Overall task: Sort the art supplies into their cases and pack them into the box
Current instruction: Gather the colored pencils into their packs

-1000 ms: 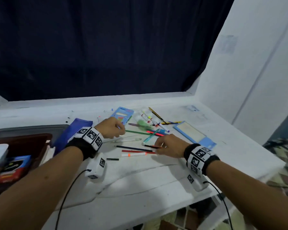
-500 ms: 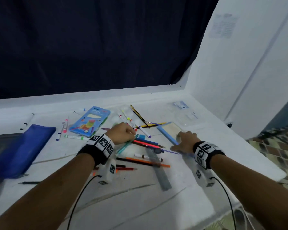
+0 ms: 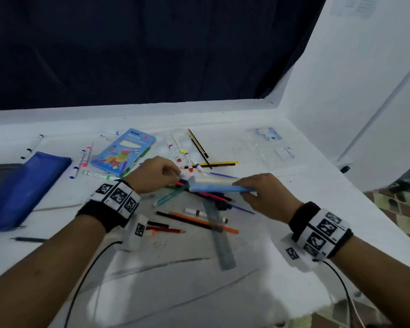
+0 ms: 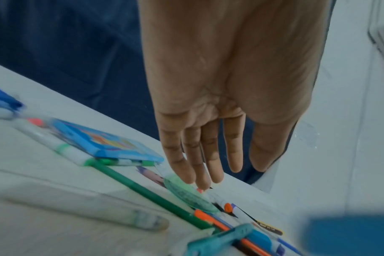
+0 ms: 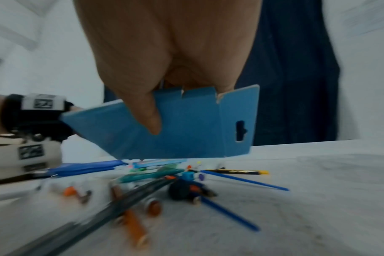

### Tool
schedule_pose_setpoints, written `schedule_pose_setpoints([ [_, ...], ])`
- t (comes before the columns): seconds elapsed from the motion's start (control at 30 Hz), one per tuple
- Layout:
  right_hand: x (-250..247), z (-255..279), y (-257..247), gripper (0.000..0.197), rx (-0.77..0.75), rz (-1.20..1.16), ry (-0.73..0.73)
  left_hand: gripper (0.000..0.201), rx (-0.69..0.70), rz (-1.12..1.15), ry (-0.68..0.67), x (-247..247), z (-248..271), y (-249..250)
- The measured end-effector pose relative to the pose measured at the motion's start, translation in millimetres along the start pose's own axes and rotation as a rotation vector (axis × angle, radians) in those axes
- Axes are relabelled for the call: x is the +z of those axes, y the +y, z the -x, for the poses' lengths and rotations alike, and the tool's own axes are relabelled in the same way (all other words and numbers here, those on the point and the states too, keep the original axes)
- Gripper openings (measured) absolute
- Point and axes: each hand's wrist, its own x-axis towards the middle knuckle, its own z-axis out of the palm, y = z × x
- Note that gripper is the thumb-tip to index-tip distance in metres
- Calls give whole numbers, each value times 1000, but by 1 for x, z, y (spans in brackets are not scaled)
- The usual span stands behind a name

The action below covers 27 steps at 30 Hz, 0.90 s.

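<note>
My right hand (image 3: 258, 194) grips a flat light-blue cardboard case (image 3: 213, 185) and holds it tilted above the pile of pencils and markers (image 3: 199, 209). In the right wrist view the thumb (image 5: 148, 119) presses the case's (image 5: 186, 131) blue back, its end flaps open. My left hand (image 3: 161, 174) hovers at the pile's far left edge. The left wrist view shows its fingers (image 4: 206, 155) straight, tips by a green translucent piece (image 4: 186, 195), holding nothing. A printed blue pencil box (image 3: 124, 151) lies flat behind the left hand.
A dark blue pouch (image 3: 21, 188) lies at the left. A grey ruler (image 3: 219, 237) lies across the pile toward me. Loose markers (image 3: 83, 159) sit near the pouch. Clear plastic packaging (image 3: 270, 143) lies at the far right, by the white wall (image 3: 341, 91).
My right hand picked the light-blue case up off the table and swung it left over the pile. The left hand stayed by the pile. The view shifted to the right.
</note>
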Motion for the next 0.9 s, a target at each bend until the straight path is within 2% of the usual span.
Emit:
schedule_pose_setpoints([
  [0.13,18,9,-34,23,-400,-78,-99,15,-57,20,93,-6,47,-3],
  [0.2,29,16,-51,27,-581,-78,-157,17,-91,-25,76,-4,75,-6],
  [0.27,38,22,-66,31,-695,-113,-245,21,-161,-95,55,1,105,-7],
  [0.33,47,26,-77,28,-744,-137,-314,25,-190,-133,57,9,133,-6],
  [0.47,58,35,-85,33,-743,-96,-432,35,-152,-136,32,32,182,5],
  [0.6,59,39,-86,27,-676,-36,-536,49,-72,-209,-102,59,204,11],
  [0.73,53,42,-84,30,-573,-16,-604,32,-173,-373,-80,72,202,23],
  [0.8,47,40,-81,29,-490,-88,-513,25,-216,-386,-66,78,198,32],
  [0.9,35,35,-75,21,-302,-85,-357,29,-272,-274,-51,75,195,38],
])
